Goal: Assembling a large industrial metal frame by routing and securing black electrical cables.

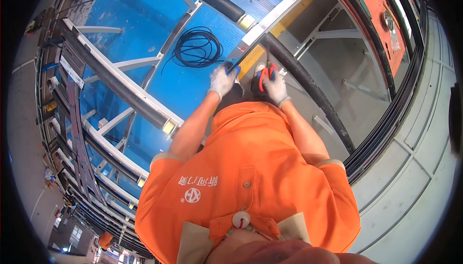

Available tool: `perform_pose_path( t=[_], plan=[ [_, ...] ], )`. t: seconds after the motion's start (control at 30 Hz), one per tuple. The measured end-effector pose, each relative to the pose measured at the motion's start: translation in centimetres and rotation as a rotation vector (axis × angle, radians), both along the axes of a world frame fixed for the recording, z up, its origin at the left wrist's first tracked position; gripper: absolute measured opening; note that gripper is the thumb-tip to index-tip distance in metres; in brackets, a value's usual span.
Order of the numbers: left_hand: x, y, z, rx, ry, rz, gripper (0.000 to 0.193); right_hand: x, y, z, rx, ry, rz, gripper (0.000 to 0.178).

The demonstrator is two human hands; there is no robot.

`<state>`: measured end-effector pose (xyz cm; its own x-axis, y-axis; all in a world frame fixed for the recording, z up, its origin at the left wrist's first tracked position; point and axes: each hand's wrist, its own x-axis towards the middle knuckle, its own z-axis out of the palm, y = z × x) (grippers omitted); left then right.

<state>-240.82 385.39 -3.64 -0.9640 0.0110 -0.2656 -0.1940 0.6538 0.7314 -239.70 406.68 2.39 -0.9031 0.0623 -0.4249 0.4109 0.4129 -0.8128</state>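
My left hand [223,79], in a white glove with blue on the fingers, is closed at the end of a thin black cord. That cord runs from a loose coil [197,47] lying on the blue surface just beyond the hand. My right hand [276,89], gloved alike, grips a hand tool with red loop handles [264,78]. The tool's working end is too small and blurred to make out, so I cannot tell whether it is scissors or a cutter. Both hands are held low in front of my body, a short distance apart.
A pale metal rail [275,17] crosses just beyond my hands. Black padded bars [308,78] lie to the right, and another [128,95] to the left on white frames. An orange-red panel [371,8] at far right holds a tape roll [387,20].
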Motion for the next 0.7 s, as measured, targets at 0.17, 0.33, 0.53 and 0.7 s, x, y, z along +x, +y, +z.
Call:
perform_pose_path(
  t=[0.17, 0.33, 0.53, 0.7],
  plan=[
    [3.0, 1.5, 5.4, 0.837, 0.048, -0.043, 0.033, 1.2, -1.6, 1.6, 0.200, -0.009, 0.748, 0.025],
    [2.1, 0.1, 7.1, 0.964, -0.170, 0.420, 0.031, -2.0, -3.3, 6.2, -0.168, -0.187, 0.640, 0.031],
    [-1.5, -0.4, 1.9, 1.021, -0.560, 0.793, 0.026, -5.0, -4.7, 1.9, 0.005, -0.196, 0.050, 0.029],
    [-1.6, -1.9, -3.2, 0.851, -0.688, 0.230, 0.027, -7.8, -4.4, -3.3, -0.003, -0.376, -0.053, 0.029]
  ],
)
